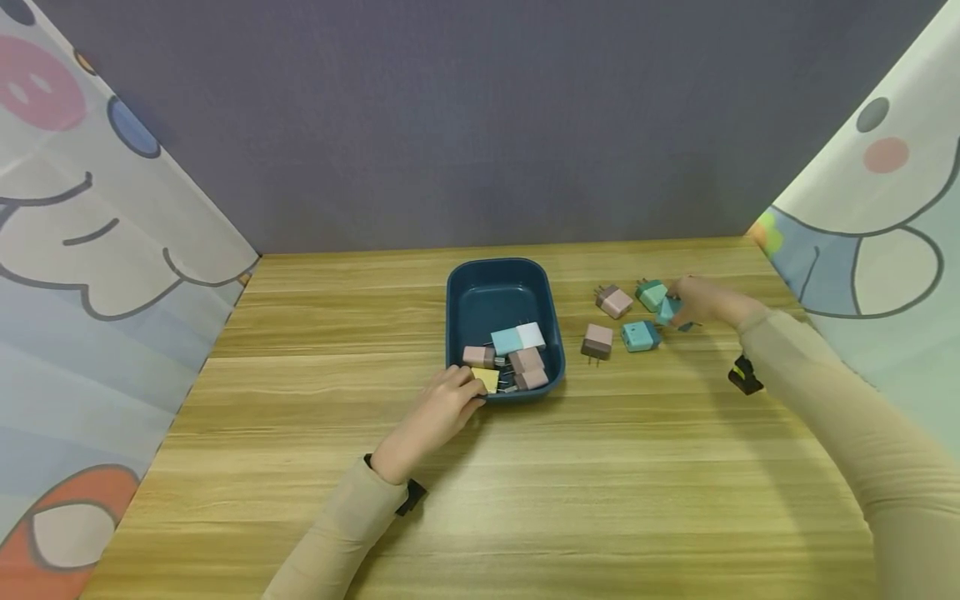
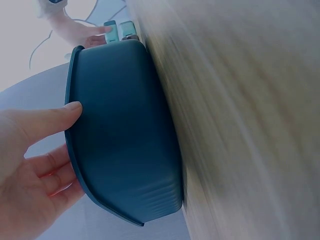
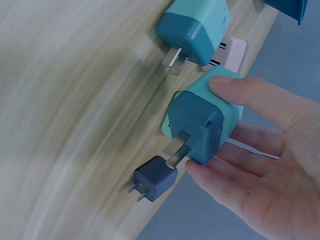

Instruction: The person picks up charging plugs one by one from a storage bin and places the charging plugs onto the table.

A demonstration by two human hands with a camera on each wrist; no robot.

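Note:
My left hand (image 1: 444,406) holds the near left corner of a dark blue plastic bin (image 1: 504,271). In the left wrist view the thumb lies on the outer side of the bin's rim (image 2: 75,165), and the other fingers go behind it. My right hand (image 1: 701,302) pinches a light blue plug-in charger (image 3: 197,125) with two metal prongs, between thumb and fingers. Close by on the table lie a green charger (image 1: 651,294), another blue charger (image 1: 640,336) and two pink-and-brown chargers, one farther back (image 1: 615,302) and one nearer (image 1: 597,342).
Inside the bin's near half several chargers lie jumbled, among them a yellow one (image 1: 486,379), a light blue one (image 1: 506,340) and a white one (image 1: 531,335). The wooden table (image 1: 315,358) ends at a grey panel (image 1: 465,125) behind, with cartoon-printed sheets on both sides.

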